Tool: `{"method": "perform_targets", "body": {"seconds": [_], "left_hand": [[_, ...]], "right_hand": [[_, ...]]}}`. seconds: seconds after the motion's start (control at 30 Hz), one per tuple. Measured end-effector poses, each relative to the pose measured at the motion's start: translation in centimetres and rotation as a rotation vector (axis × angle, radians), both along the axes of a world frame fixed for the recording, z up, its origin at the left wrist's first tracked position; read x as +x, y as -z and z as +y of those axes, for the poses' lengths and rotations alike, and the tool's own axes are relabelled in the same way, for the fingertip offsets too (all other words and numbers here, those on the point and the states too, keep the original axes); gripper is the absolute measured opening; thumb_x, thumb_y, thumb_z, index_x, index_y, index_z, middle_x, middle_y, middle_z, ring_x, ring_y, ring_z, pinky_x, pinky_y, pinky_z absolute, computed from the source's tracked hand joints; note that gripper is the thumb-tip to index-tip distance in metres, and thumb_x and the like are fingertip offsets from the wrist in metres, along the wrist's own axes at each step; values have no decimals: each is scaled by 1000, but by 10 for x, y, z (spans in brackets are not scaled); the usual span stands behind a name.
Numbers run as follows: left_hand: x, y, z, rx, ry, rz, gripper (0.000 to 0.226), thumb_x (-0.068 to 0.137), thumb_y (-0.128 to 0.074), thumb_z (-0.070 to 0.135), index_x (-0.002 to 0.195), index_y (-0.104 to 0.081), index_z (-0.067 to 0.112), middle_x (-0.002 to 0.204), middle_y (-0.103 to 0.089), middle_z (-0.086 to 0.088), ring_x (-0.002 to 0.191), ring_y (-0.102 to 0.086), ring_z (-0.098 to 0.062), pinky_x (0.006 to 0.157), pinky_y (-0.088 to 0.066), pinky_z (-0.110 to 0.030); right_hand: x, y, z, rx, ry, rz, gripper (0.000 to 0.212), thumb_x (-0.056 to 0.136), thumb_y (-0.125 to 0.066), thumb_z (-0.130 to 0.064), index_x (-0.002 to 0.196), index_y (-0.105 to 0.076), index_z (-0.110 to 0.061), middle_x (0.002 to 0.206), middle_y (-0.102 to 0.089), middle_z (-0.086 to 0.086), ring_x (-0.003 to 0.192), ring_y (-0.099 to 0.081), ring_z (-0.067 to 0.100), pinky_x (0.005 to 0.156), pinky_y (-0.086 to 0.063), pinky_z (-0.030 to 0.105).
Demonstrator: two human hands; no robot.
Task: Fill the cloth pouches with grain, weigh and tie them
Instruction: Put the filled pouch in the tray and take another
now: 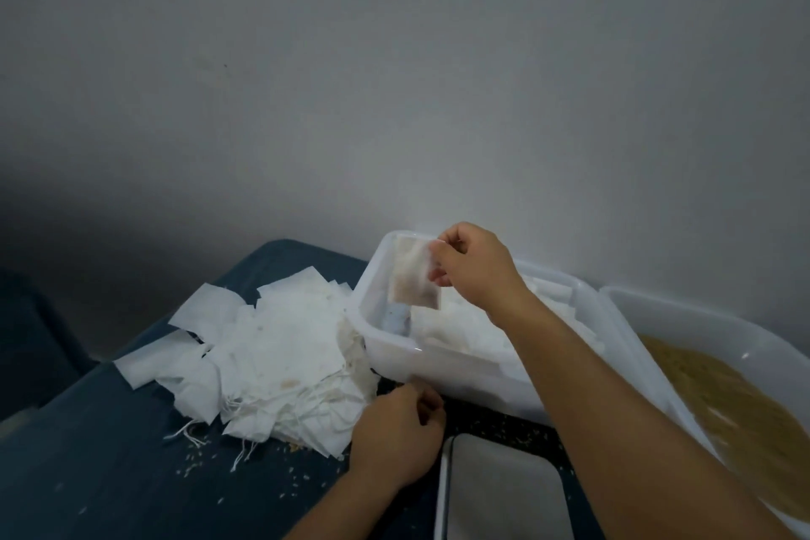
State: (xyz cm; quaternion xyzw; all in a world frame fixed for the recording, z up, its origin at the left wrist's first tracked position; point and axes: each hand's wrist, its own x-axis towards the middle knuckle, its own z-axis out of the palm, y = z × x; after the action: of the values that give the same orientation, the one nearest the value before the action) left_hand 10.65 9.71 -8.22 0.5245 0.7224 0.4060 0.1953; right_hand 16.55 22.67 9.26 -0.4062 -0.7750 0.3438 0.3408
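Behind your work a plain grey wall [438, 79] is filling most of the view, and below it a dark blue table [109, 465] is carrying everything. You are sitting with a white tub of grain [745, 403] at your far right, its tan heap lying against the near wall. Just left of it a second white tub [460, 368] is holding a bed of white pouches. Beside that tub, touching its left wall, a loose pile of empty cloth pouches [271, 360] is spreading over the table, strings trailing from its near edge. A pale tray [504, 491] is lying at the bottom, between your arms. Your right hand [477, 267] is pinching a filled pouch [414, 274] by its upper right corner, dangling it over the second tub. Your left hand [394, 438] is resting at the pile's near right edge, fingers curled; whether it is gripping anything you cannot tell. Scattered grains [197, 469] are dotting the table.
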Motion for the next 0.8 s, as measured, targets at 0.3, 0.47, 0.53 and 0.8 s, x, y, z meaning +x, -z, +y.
{"method": "perform_targets", "body": {"seconds": [0.3,0.47,0.53,0.8], "left_hand": [[-1,3,3,-23,-30,-75,16,84,-57,53,98,-62,47,92,-69,24,97,-66,-4,87,-53,-23],[0,4,3,-14,-32,-126,10,83,-57,54,93,-57,52,83,-63,28,92,-64,1,82,-49,-16],[1,4,3,-10,-42,-144,10,83,-58,52,92,-57,53,85,-65,27,90,-62,2,82,-47,-14],[2,2,2,-13,-30,-68,24,87,-57,51,109,-64,44,93,-69,23,95,-65,-3,76,-46,-18]], "right_hand": [[-77,35,53,-202,241,-33,21,90,-62,-18,70,-60,-14,69,-67,1,86,-76,31,91,-61,47],[-94,50,73,-262,274,-61,17,89,-57,-13,75,-66,-15,62,-72,-1,80,-80,27,88,-62,43],[-94,54,81,-238,289,-82,23,90,-57,-10,69,-65,-15,64,-73,-1,80,-79,27,89,-62,42],[-63,49,79,-171,329,-263,27,94,-59,-19,112,-67,-2,103,-78,12,98,-75,31,86,-60,35]]}}
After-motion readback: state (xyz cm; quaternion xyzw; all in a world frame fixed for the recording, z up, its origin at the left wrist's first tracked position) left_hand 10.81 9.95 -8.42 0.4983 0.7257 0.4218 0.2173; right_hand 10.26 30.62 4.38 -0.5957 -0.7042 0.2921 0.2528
